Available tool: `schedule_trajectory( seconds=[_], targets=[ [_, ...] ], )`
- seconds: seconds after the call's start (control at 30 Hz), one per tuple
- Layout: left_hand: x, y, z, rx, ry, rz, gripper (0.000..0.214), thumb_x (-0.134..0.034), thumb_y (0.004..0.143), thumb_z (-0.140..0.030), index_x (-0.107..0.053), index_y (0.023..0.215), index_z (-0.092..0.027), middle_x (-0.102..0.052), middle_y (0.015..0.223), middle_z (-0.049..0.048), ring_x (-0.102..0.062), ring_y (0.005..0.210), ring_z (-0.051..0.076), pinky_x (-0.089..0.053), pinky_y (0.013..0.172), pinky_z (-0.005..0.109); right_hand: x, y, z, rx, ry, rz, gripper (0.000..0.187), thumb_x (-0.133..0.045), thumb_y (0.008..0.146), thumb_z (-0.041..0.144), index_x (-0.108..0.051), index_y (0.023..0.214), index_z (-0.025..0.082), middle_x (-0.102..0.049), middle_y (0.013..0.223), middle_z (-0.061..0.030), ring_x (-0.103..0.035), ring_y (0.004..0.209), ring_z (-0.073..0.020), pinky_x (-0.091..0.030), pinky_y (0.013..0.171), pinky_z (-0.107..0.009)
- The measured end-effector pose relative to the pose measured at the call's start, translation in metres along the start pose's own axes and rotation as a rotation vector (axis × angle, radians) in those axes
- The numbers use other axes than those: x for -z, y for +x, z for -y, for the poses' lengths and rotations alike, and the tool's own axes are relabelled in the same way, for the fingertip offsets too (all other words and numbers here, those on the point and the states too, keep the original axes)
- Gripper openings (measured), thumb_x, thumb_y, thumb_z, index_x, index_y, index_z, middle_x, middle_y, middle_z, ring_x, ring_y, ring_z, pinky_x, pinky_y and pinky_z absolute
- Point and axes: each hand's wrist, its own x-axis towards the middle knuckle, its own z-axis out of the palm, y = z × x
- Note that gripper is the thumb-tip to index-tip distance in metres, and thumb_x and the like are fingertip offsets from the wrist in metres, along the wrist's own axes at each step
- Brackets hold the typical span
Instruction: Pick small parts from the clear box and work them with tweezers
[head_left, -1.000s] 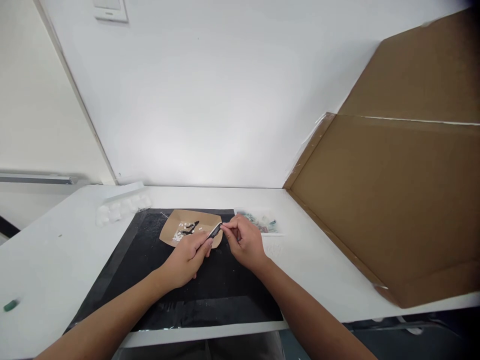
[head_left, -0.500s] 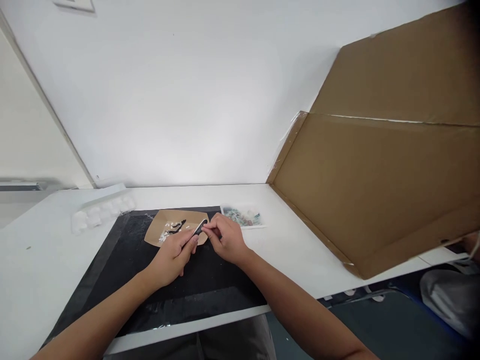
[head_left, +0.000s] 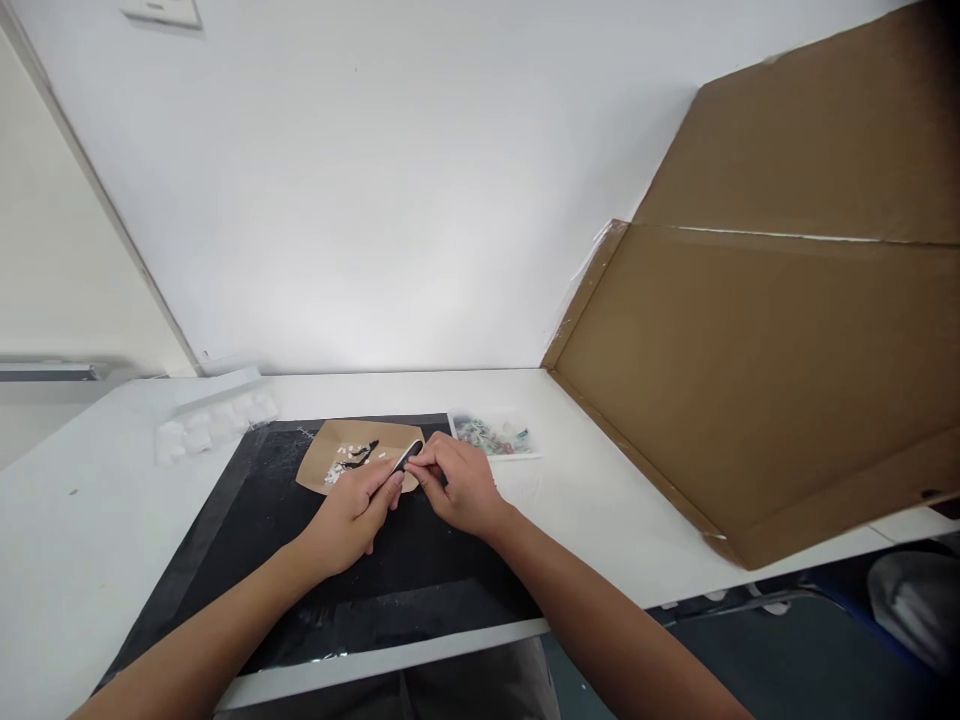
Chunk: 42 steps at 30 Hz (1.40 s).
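Note:
My left hand (head_left: 351,520) is closed around a slim black-and-white elongated piece (head_left: 409,455), which slants up to the right between thumb and fingers. At the upper end of this piece, my right hand (head_left: 463,485) has thumb and forefinger pinched together. Whatever is between those fingertips is too small to make out. Just beyond both hands lies a brown paper tray (head_left: 318,452) holding small white bits (head_left: 335,470) and black strips (head_left: 361,455). The tray rests on a black mat (head_left: 300,550), and my hands cover its near right corner.
Behind my right hand, a shallow white tray (head_left: 495,437) contains small mixed pieces that look greenish and clear. A translucent compartmented box (head_left: 217,425) stands at the back left of the white table (head_left: 90,510). A large cardboard panel (head_left: 750,370) rises along the right side.
The whole view has shifted slightly, so things appear a little further right. Both hands keep nearly the same hold on the black-and-white piece.

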Motion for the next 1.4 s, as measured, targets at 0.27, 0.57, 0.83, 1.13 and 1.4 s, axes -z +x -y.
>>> schedule_trajectory(
  seconds=[0.27, 0.57, 0.83, 1.13, 1.4],
  targets=[
    [0.000, -0.001, -0.001, 0.005, 0.006, -0.010, 0.041, -0.041, 0.107, -0.048, -0.049, 0.078, -0.020, -0.045, 0.061, -0.0078, -0.051, 0.035, 0.007, -0.037, 0.038, 0.020, 0.001, 0.003, -0.004, -0.145, -0.018, -0.168, 0.009, -0.060, 0.101, 0.028, -0.063, 0.094, 0.024, -0.060, 0.079, -0.0014, -0.057, 0.069, -0.0161, -0.046, 0.064, -0.030],
    [-0.003, -0.001, 0.003, -0.003, -0.015, -0.005, 0.041, -0.040, 0.107, -0.048, -0.050, 0.079, -0.020, -0.046, 0.065, -0.0071, -0.048, 0.035, 0.006, -0.036, 0.036, 0.018, 0.001, 0.003, -0.002, -0.114, 0.026, -0.167, 0.009, -0.058, 0.101, 0.026, -0.058, 0.092, 0.024, -0.056, 0.077, -0.0007, -0.055, 0.068, -0.0166, -0.045, 0.063, -0.031],
    [-0.003, -0.002, 0.001, -0.016, 0.041, -0.004, 0.041, -0.040, 0.107, -0.047, -0.050, 0.078, -0.020, -0.046, 0.065, -0.0066, -0.049, 0.038, 0.007, -0.040, 0.038, 0.018, 0.004, 0.006, 0.002, -0.243, 0.068, -0.328, 0.004, -0.057, 0.100, 0.026, -0.054, 0.102, 0.024, -0.057, 0.086, -0.0010, -0.057, 0.071, -0.0152, -0.048, 0.066, -0.030],
    [-0.001, -0.002, 0.000, -0.004, 0.031, 0.014, 0.042, -0.040, 0.107, -0.049, -0.048, 0.077, -0.021, -0.043, 0.063, -0.0070, -0.050, 0.037, 0.007, -0.036, 0.035, 0.018, 0.020, 0.009, -0.046, -0.461, -0.045, -0.419, 0.014, -0.053, 0.097, 0.026, -0.060, 0.108, 0.021, -0.059, 0.103, -0.0080, -0.061, 0.089, -0.0215, -0.055, 0.075, -0.037],
    [-0.001, -0.001, 0.003, 0.003, 0.030, 0.007, 0.042, -0.040, 0.106, -0.051, -0.048, 0.078, -0.021, -0.043, 0.065, -0.0063, -0.049, 0.039, 0.008, -0.036, 0.034, 0.019, 0.058, -0.001, -0.087, -0.619, -0.097, -0.131, 0.016, -0.067, 0.086, 0.022, -0.075, 0.100, 0.020, -0.076, 0.104, -0.0081, -0.073, 0.093, -0.0237, -0.056, 0.088, -0.042]
  ],
)
